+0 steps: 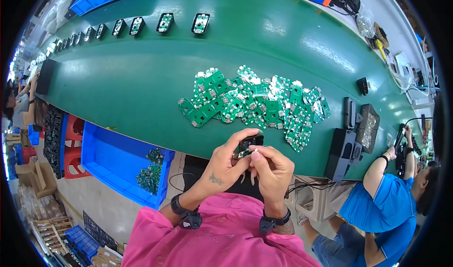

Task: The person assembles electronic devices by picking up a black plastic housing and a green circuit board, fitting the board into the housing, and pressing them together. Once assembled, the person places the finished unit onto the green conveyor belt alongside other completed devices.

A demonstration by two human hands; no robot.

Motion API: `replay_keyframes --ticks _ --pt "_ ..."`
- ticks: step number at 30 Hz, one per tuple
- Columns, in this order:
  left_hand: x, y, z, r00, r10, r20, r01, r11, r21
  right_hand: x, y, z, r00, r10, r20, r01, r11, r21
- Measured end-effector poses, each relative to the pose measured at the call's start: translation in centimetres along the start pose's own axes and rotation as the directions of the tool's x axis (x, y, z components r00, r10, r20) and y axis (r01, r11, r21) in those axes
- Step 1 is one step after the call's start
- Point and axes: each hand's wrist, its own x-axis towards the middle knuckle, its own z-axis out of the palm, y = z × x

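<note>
Close to my body, at the table's near edge, my left hand (225, 164) is wrapped round a small black plastic housing (256, 139). A bit of green circuit board (244, 153) shows between my fingers at the housing's lower end. My right hand (270, 167) is closed, thumb and forefinger pinched at that end of the board. What the right fingertips pinch is too small and covered to make out. Just beyond my hands spreads a loose pile of green circuit boards (272, 107) with silvery connectors.
A row of black housings with boards (200, 24) runs along the far left. A blue bin (118, 161) with several boards stands left below the table. Right are a grey device (340, 151), a box of small metal parts (369, 129) and a co-worker in a blue shirt (391, 196).
</note>
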Motion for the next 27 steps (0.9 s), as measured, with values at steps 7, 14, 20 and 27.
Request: replay_keyframes --ticks 7,14,20,27 --pt "0.0 0.0 0.5 0.989 0.101 -0.105 -0.097 0.994 0.04 -0.1 0.1 0.0 0.993 -0.106 -0.059 0.101 0.991 -0.088" --pt "-0.5 2.0 -0.2 0.993 0.088 -0.073 -0.087 0.996 0.017 1.5 -3.1 -2.1 0.91 -0.242 0.336 0.396 0.745 -0.536" --pt "-1.0 2.8 -0.5 0.979 0.206 -0.002 -0.202 0.96 0.192 1.8 -3.8 -2.5 0.906 -0.147 0.398 0.352 0.782 -0.514" --pt "-1.1 3.2 -0.5 0.989 0.146 0.021 -0.145 0.939 0.313 2.0 -3.5 -2.8 0.911 -0.08 0.404 0.3 0.802 -0.516"
